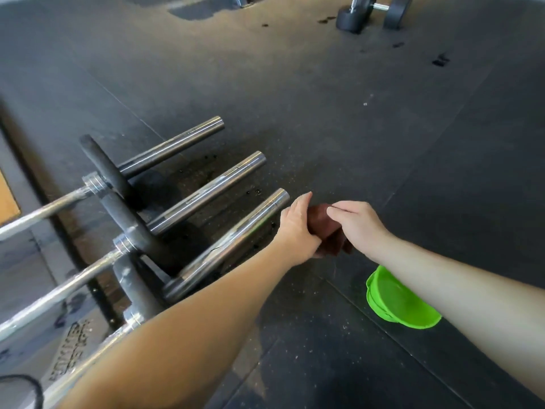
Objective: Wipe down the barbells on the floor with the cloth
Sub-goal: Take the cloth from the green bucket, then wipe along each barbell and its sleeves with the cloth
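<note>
Bright polished metal on the barbells [206, 193]: the sleeves are glossy, smooth and catching the light. The plates [129, 214] are dull black and matt, maybe rubber-coated, though the blur makes that hard to call. The cloth [320, 219] is soft reddish-brown fabric with no sheen. The floor [324, 128] is dark rubber matting, matt and finely speckled. Near its right edge sits a green bowl [395, 302] of smooth, glossy plastic. At the far edge, a dumbbell [396, 11] has matt black heads and a shiny metal handle.

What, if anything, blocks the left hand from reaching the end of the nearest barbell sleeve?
Likely yes, it can reach: the left hand, gripping the cloth together with the right hand, sits just past the end of the nearest barbell sleeve, with nothing visible between them.
</note>
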Tool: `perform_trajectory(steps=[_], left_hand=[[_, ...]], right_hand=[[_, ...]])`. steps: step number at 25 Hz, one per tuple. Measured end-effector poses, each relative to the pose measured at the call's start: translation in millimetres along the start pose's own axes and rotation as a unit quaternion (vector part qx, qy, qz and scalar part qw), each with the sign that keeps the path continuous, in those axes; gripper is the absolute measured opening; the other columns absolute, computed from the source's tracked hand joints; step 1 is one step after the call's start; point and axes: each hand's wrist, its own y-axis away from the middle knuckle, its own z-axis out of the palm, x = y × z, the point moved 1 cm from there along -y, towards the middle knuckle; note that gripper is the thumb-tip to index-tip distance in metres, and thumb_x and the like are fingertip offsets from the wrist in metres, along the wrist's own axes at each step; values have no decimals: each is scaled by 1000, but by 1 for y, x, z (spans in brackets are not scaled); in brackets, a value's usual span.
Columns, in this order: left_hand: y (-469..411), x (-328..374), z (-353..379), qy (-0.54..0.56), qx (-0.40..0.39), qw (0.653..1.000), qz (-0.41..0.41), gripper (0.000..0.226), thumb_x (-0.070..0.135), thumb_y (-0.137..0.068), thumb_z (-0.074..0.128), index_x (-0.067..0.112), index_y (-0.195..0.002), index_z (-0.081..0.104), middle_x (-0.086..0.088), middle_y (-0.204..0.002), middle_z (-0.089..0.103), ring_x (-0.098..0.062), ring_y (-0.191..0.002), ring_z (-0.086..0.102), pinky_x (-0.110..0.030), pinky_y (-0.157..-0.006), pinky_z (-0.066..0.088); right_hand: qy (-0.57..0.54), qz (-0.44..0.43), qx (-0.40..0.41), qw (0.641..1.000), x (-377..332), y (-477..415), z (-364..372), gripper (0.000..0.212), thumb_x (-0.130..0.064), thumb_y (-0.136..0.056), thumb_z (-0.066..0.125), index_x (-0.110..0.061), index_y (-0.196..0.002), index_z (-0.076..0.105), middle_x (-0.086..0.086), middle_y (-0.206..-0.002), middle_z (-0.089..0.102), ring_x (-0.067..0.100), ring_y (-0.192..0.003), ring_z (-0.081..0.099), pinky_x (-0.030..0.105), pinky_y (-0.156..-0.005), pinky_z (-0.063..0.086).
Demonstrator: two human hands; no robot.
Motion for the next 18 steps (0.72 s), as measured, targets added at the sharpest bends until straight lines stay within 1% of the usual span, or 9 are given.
perform_trajectory(steps=[2,4,5,7,9,10,12,14,18], left_hand=[[9,-3,-35,-38,1,999,32,77,12,-80,72,27,-149,40,-2,-139,52,-22,-132,44,-33,-105,47],[21,-12,-66,-32,-12,999,29,48,20,-83,74,27,-128,61,2,-115,66,-15,-107,62,-33,-95,53],[28,-17,-80,-17,-21,999,19,32,23,-85,76,27,-115,67,4,-105,69,-11,-96,66,-31,-87,54],[48,-23,-106,39,-27,999,-11,9,25,-90,74,28,-99,71,4,-96,72,-9,-84,68,-24,-74,55],[69,-30,-130,125,-3,991,-56,10,25,-93,70,23,-103,73,-1,-100,75,-12,-85,71,-24,-72,57],[80,-32,-140,167,13,983,-75,17,25,-92,70,19,-107,72,-3,-101,76,-14,-88,73,-27,-78,59],[99,-34,-158,196,45,976,-88,34,35,-81,72,17,-110,72,-4,-102,77,-22,-94,74,-42,-93,59],[117,-29,-176,175,72,979,-74,36,41,-78,73,19,-106,72,-5,-101,77,-24,-94,74,-46,-95,57],[159,-16,-214,125,121,984,-47,21,37,-94,68,18,-101,67,-5,-95,72,-20,-85,69,-36,-77,57]], right_hand=[[-68,56,-58,994,-19,-11,17,42,-53,-76,62,-14,-84,76,13,-87,73,18,-84,63,50,-90,52],[-106,115,-133,979,-38,-13,27,54,-67,-67,69,-18,-89,79,7,-94,77,24,-99,69,53,-103,51],[-122,137,-180,966,-50,-9,31,51,-65,-69,72,-18,-90,80,8,-98,77,28,-103,69,52,-106,49],[-158,123,-294,935,-76,3,37,30,-43,-80,70,-16,-90,80,14,-102,75,31,-102,69,48,-104,49],[-157,74,-364,915,-107,25,44,19,-28,-85,67,-17,-95,78,16,-105,74,30,-101,69,43,-97,51],[-152,67,-376,912,-119,35,48,19,-25,-89,67,-15,-102,76,16,-110,73,31,-104,69,41,-96,52],[-102,60,-324,939,-143,51,59,19,-18,-94,70,-11,-112,68,13,-115,73,28,-107,70,42,-100,53],[25,13,-206,978,-168,64,72,17,-18,-93,73,-15,-108,67,8,-110,74,23,-104,70,44,-101,54],[153,-44,-84,984,-223,98,98,11,-29,-96,69,-19,-99,71,4,-102,72,22,-93,65,39,-87,54]])
